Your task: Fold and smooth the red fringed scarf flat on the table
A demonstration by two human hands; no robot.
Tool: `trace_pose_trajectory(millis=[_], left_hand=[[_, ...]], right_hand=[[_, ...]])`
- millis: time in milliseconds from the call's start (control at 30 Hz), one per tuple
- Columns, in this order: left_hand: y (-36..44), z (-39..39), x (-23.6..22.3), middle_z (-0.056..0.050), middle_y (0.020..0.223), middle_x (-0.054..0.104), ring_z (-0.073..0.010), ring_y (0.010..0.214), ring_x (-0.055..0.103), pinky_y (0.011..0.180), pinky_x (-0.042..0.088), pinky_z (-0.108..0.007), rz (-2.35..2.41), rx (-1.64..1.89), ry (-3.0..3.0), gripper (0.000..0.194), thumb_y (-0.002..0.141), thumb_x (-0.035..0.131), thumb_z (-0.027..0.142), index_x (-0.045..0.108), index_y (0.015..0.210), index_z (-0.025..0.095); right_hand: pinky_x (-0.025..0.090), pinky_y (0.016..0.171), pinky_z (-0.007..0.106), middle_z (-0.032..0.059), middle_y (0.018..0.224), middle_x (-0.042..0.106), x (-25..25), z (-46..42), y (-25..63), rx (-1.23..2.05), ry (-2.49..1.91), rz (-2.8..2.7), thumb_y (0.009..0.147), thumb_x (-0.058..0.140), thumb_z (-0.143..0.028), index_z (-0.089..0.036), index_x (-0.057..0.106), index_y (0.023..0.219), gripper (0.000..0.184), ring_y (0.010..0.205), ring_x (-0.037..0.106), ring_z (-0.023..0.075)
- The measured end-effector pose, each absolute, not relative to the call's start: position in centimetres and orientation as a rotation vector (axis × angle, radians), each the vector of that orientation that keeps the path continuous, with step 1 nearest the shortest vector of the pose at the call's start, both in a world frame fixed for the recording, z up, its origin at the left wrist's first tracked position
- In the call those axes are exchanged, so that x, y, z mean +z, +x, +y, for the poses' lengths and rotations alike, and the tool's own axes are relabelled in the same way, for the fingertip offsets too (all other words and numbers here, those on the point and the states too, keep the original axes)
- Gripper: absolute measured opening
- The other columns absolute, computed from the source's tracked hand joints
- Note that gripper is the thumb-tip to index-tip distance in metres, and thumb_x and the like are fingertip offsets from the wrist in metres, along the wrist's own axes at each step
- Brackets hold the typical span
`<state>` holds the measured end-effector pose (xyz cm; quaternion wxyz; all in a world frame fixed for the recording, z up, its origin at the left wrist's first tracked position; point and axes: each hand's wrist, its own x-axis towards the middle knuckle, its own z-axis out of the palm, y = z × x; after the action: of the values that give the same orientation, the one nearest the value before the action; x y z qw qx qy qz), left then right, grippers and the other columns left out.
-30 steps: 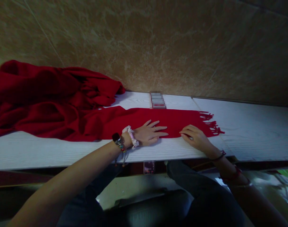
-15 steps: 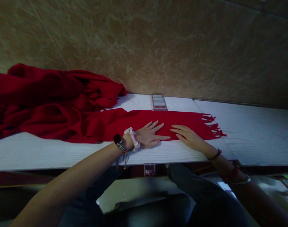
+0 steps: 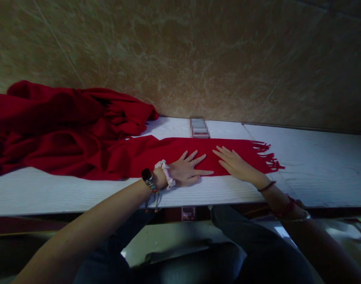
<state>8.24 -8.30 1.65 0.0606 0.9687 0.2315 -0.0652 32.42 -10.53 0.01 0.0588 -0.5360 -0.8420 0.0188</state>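
A red scarf [image 3: 156,152] lies stretched along a white tabletop [image 3: 316,165], its fringed end [image 3: 267,157] pointing right. My left hand [image 3: 188,169] rests flat on the scarf with fingers spread, a ring on one finger, a watch and a pink scrunchie at the wrist. My right hand [image 3: 235,163] lies flat on the scarf just to the right, fingers stretched out toward the far edge. Neither hand holds anything.
The rest of the red fabric is bunched in a heap [image 3: 56,126] at the left of the table. A small blurred object [image 3: 199,127] sits at the table's back edge against a brown marbled wall [image 3: 198,59]. My legs are under the table.
My right hand has gone from curled at the scarf's near edge to flat and stretched out, and has slid left and further onto the scarf. My left hand stays put, fingers spread a little wider.
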Motion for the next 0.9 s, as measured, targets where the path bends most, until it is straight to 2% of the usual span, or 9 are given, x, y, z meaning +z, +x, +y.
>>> trace_pose_trajectory(millis=[133,267,433,533,733,900], left_hand=[[8.2,-8.3,1.6,0.002,0.146,0.002,-0.0388,0.129,0.006,0.097,0.013,-0.062,0.684,-0.197,2.944,0.045,0.087,0.029,0.040,0.025,0.131,0.044],[8.3,-8.4,1.8,0.002,0.146,0.004,-0.0385,0.129,0.007,0.097,0.013,-0.062,0.695,-0.198,2.936,0.045,0.087,0.029,0.039,0.024,0.131,0.043],[8.3,-8.4,1.9,0.002,0.146,0.007,-0.0373,0.129,0.009,0.098,0.012,-0.062,0.681,-0.178,2.945,0.047,0.086,0.031,0.040,0.024,0.132,0.043],[8.3,-8.4,1.8,0.002,0.146,0.006,-0.0374,0.130,0.008,0.097,0.011,-0.063,0.679,-0.177,2.934,0.046,0.086,0.032,0.039,0.025,0.131,0.042],[8.3,-8.3,1.5,0.003,0.146,0.004,-0.0380,0.129,0.006,0.097,0.011,-0.064,0.685,-0.168,2.925,0.045,0.085,0.031,0.040,0.028,0.130,0.044],[8.2,-8.4,1.6,0.001,0.146,0.006,-0.0384,0.129,0.007,0.097,0.011,-0.063,0.692,-0.177,2.933,0.047,0.085,0.032,0.038,0.025,0.132,0.042]], right_hand=[[0.020,0.102,0.051,0.0035,0.143,0.023,-0.5,-10.0,32.0,0.035,-1.700,-2.567,0.090,0.019,-0.035,-0.025,0.026,0.135,0.048,0.131,0.017,0.0209],[0.022,0.101,0.054,0.0042,0.144,0.022,-1.2,-9.3,36.0,-0.005,-1.926,-2.436,0.089,0.018,-0.038,-0.026,0.024,0.136,0.049,0.131,0.018,0.0235],[0.026,0.098,0.056,0.0124,0.140,0.029,-0.6,-7.7,40.7,-0.098,-2.204,-2.283,0.089,0.021,-0.033,-0.017,0.031,0.134,0.049,0.127,0.025,0.0313],[0.024,0.100,0.053,0.0171,0.139,0.029,0.4,-6.9,39.6,-0.170,-2.182,-2.273,0.088,0.024,-0.032,-0.011,0.033,0.133,0.050,0.128,0.024,0.0313],[0.022,0.102,0.049,0.0074,0.143,0.024,0.1,-7.0,32.6,-0.004,-1.748,-2.511,0.089,0.020,-0.039,-0.022,0.026,0.136,0.050,0.131,0.019,0.0234],[0.022,0.101,0.051,0.0042,0.143,0.024,-1.2,-6.8,34.5,0.029,-1.854,-2.485,0.089,0.018,-0.041,-0.027,0.025,0.135,0.049,0.131,0.019,0.0224]])
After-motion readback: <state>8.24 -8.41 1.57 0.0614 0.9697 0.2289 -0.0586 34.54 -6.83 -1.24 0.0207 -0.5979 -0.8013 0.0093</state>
